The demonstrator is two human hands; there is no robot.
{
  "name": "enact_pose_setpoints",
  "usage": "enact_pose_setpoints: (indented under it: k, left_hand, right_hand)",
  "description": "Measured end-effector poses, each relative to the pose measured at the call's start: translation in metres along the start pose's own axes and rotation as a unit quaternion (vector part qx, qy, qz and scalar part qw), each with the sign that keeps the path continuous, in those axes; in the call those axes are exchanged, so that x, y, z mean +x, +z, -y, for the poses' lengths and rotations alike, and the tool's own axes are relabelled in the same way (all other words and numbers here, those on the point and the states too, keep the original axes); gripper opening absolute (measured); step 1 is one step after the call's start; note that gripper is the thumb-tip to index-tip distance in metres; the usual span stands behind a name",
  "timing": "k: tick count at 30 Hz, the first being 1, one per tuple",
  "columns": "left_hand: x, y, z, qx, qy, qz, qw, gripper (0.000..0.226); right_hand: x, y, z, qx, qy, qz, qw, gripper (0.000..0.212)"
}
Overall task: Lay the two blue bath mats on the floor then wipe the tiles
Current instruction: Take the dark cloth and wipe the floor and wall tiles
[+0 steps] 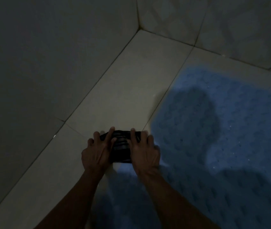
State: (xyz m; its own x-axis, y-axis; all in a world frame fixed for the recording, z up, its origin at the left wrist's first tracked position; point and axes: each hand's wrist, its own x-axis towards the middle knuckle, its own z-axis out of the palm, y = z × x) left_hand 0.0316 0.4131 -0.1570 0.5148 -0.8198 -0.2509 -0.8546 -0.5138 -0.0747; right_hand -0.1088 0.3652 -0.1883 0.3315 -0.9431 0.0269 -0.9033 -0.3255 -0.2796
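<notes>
1. Dark striped cloth (121, 146) lay flat on the pale floor tiles (131, 90), touching the blue bath mat (222, 129) at that mat's left edge.
2. Left hand (96, 151) and right hand (144, 151) pressed down on the cloth, fingers spread, grip apart, nothing clamped.
3. Wiping looked underway; best done with even pressure, stroking away from the mat toward the wall (40, 63).
4. Mat edge could snag the cloth. Only one mat was visible; dim light hid dirt.
</notes>
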Motion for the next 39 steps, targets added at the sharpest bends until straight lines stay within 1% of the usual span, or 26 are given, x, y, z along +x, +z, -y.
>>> enact_pose_setpoints:
  k: [2,5,8,11,14,18,22,24,27,29,31,35,39]
  left_hand:
    - [0.013,-0.001,-0.009,0.006,0.023,-0.002,1.0,0.055]
    - [0.03,-0.002,-0.017,-0.002,0.046,-0.003,0.999,0.055]
    - [0.044,-0.007,-0.023,-0.014,0.066,-0.006,0.998,0.054]
    - [0.059,-0.01,-0.031,-0.018,0.089,-0.008,0.996,0.055]
    - [0.076,-0.014,-0.039,-0.02,0.119,-0.013,0.993,0.055]
    - [0.106,-0.021,-0.054,-0.017,0.162,-0.002,0.987,0.055]
    - [0.132,-0.03,-0.069,-0.013,0.203,-0.006,0.979,0.056]
    - [0.144,-0.033,-0.079,-0.017,0.212,0.007,0.977,0.056]
    - [0.161,-0.038,-0.093,-0.036,0.206,0.047,0.977,0.056]
    - [0.169,-0.039,-0.098,-0.034,0.217,0.034,0.975,0.057]
    - [0.177,-0.036,-0.101,-0.03,0.231,0.022,0.972,0.058]
    - [0.187,-0.041,-0.108,-0.05,0.23,0.059,0.97,0.058]
    - [0.188,-0.046,-0.111,-0.065,0.236,0.082,0.966,0.057]
  right_hand:
    - [0.005,0.001,-0.007,-0.024,0.008,0.0,1.0,0.046]
    - [0.012,-0.001,-0.011,-0.03,0.042,0.037,0.998,0.062]
    - [0.024,-0.01,-0.012,-0.007,0.064,0.075,0.995,0.06]
    - [0.039,-0.01,-0.019,-0.046,0.087,0.035,0.995,0.064]
    - [0.049,-0.001,-0.027,-0.082,0.087,0.009,0.993,0.06]
    - [0.069,-0.001,-0.034,-0.065,0.129,-0.021,0.989,0.047]
    - [0.092,-0.002,-0.043,-0.077,0.154,-0.046,0.984,0.046]
    - [0.102,-0.006,-0.047,-0.067,0.171,-0.057,0.981,0.049]
    - [0.117,-0.01,-0.053,-0.065,0.191,-0.053,0.978,0.048]
    - [0.126,-0.009,-0.056,-0.076,0.197,-0.043,0.977,0.043]
    - [0.132,-0.009,-0.058,-0.085,0.203,-0.026,0.975,0.047]
    - [0.141,-0.014,-0.06,-0.088,0.217,0.005,0.972,0.05]
    - [0.142,-0.018,-0.061,-0.105,0.201,0.0,0.974,0.049]
